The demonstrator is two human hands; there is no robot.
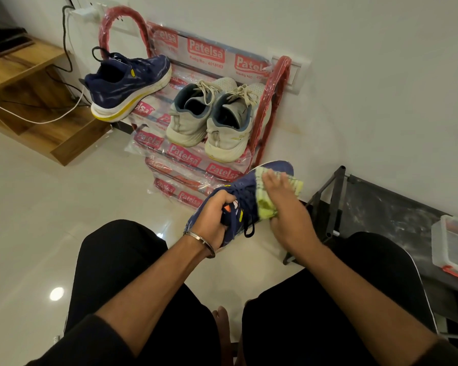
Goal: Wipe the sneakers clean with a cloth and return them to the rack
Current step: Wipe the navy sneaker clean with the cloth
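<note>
My left hand (215,220) grips a navy sneaker (245,191) at its collar and holds it up in front of my knees. My right hand (283,207) presses a yellow-green cloth (266,207) flat against the toe part of that shoe. Its fingers are spread over the cloth. The matching navy sneaker (128,83) with a white and yellow sole sits on the top left of the red rack (269,107). A pair of pale grey sneakers (212,120) stands on the rack to its right.
The rack is wrapped in printed plastic and leans on the white wall. A wooden shelf unit (32,83) with cables stands at left. A black folding frame (328,207) and a dark board with a clear plastic box (452,249) lie at right.
</note>
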